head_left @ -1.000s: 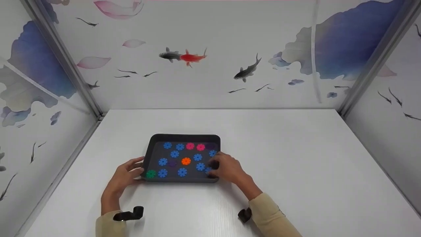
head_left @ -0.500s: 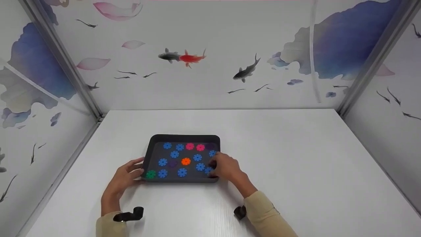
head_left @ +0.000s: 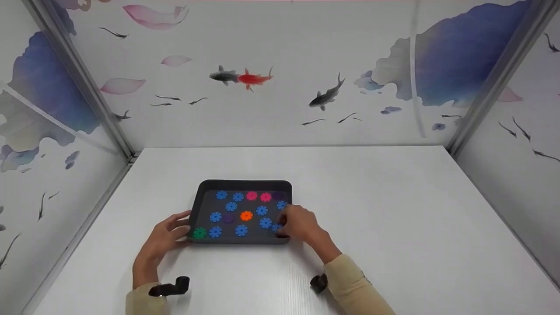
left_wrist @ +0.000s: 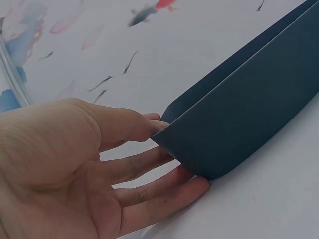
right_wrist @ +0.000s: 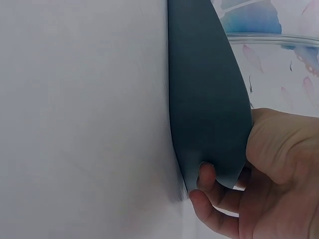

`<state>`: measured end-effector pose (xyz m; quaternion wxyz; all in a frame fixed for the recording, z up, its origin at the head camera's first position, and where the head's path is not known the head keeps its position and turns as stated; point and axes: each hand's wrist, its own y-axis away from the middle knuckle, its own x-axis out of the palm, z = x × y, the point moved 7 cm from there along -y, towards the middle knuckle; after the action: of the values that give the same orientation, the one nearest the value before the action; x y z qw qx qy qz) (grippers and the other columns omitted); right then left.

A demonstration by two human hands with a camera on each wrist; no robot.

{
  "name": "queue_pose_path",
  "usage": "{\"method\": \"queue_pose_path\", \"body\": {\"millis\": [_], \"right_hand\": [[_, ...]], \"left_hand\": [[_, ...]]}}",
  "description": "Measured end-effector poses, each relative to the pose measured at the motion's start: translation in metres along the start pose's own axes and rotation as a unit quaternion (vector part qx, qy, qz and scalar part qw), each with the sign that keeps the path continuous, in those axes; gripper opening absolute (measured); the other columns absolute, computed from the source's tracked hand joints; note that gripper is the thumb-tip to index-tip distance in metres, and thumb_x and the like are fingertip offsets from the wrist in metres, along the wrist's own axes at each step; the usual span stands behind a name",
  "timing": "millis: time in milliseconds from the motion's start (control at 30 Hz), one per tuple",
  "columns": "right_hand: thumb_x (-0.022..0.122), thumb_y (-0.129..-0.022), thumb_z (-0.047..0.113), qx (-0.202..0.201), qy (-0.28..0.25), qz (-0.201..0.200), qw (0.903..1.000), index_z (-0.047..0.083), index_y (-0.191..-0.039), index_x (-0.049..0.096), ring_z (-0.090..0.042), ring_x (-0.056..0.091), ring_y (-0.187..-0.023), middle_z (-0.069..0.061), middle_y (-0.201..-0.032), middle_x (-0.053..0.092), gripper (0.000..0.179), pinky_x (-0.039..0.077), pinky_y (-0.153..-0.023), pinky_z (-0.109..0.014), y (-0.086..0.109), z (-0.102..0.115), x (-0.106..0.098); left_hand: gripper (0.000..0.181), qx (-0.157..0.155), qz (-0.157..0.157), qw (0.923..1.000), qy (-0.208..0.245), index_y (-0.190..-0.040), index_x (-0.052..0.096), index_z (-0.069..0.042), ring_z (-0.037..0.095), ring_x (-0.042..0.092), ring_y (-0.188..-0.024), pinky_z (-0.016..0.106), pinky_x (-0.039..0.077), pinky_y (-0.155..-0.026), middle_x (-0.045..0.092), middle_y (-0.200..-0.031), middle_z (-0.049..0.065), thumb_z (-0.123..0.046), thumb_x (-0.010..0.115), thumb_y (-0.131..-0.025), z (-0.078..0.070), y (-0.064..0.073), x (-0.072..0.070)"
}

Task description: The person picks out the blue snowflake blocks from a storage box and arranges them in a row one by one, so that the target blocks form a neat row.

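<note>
A dark grey rectangular tray [head_left: 240,241] stands on the white table, with several flat, notched plastic discs lying apart on its floor. Most are blue, like the disc [head_left: 241,230] near the front; pink, purple and green ones lie among them, and an orange disc [head_left: 246,215] is near the middle. My left hand [head_left: 162,238] touches the tray's left end with extended fingers, the thumb at its rim in the left wrist view. Over the right wall, my right hand [head_left: 302,223] pinches at a blue disc [head_left: 275,227] in the front right corner, its fingertips partly hidden.
The white table [head_left: 372,210] extends around the tray. Panels printed with fish and petals enclose it, among them the back wall [head_left: 288,43]. Black wrist mounts sit at both sleeves, the left mount [head_left: 170,287] low over the table.
My right thumb and fingers have drawn closer together at the blue disc, and the right forearm has shifted slightly left. The left hand stays at the tray.
</note>
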<state>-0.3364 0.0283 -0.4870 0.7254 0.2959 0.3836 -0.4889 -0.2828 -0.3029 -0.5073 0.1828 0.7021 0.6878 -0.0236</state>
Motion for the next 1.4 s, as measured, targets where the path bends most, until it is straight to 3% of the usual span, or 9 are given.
{"method": "queue_pose_path", "body": {"millis": [633, 867, 1167, 1400], "right_hand": [[0.083, -0.082, 0.024, -0.008, 0.002, -0.009, 0.9999, 0.009, -0.102, 0.077, -0.016, 0.058, -0.079, -0.003, -0.094, 0.072, 0.025, 0.058, -0.076, -0.037, 0.0, -0.002, 0.0], [0.083, -0.081, 0.025, -0.037, 0.016, -0.028, 0.9988, 0.008, -0.097, 0.077, -0.016, 0.059, -0.079, -0.003, -0.093, 0.071, 0.024, 0.057, -0.075, -0.04, 0.001, 0.001, -0.003], [0.081, -0.083, 0.027, -0.043, -0.024, -0.035, 0.9982, 0.008, -0.1, 0.076, -0.014, 0.057, -0.08, -0.003, -0.095, 0.069, 0.026, 0.056, -0.073, -0.033, -0.001, -0.001, -0.002], [0.081, -0.082, 0.025, -0.042, -0.039, -0.073, 0.9957, 0.009, -0.099, 0.075, -0.013, 0.059, -0.081, -0.003, -0.095, 0.068, 0.023, 0.056, -0.074, -0.033, 0.001, -0.001, -0.015]], "left_hand": [[0.055, 0.001, -0.001, 1.0, -0.001, -0.155, 0.037, -0.012, 0.04, 0.051, -0.136, 0.044, 0.055, -0.105, 0.039, -0.156, 0.025, -0.012, 0.054, -0.103, 0.0, -0.002, 0.002], [0.055, 0.009, 0.0, 0.9999, 0.004, -0.155, 0.036, -0.011, 0.039, 0.052, -0.134, 0.043, 0.056, -0.103, 0.039, -0.156, 0.026, -0.011, 0.054, -0.103, 0.0, -0.001, 0.001], [0.055, -0.003, -0.007, 1.0, -0.005, -0.155, 0.037, -0.012, 0.04, 0.049, -0.137, 0.043, 0.054, -0.106, 0.037, -0.158, 0.024, -0.014, 0.054, -0.103, 0.004, 0.001, -0.002], [0.054, 0.001, -0.008, 1.0, 0.002, -0.154, 0.038, -0.012, 0.039, 0.051, -0.135, 0.042, 0.055, -0.104, 0.039, -0.156, 0.025, -0.013, 0.054, -0.103, 0.004, -0.001, -0.001]]}}
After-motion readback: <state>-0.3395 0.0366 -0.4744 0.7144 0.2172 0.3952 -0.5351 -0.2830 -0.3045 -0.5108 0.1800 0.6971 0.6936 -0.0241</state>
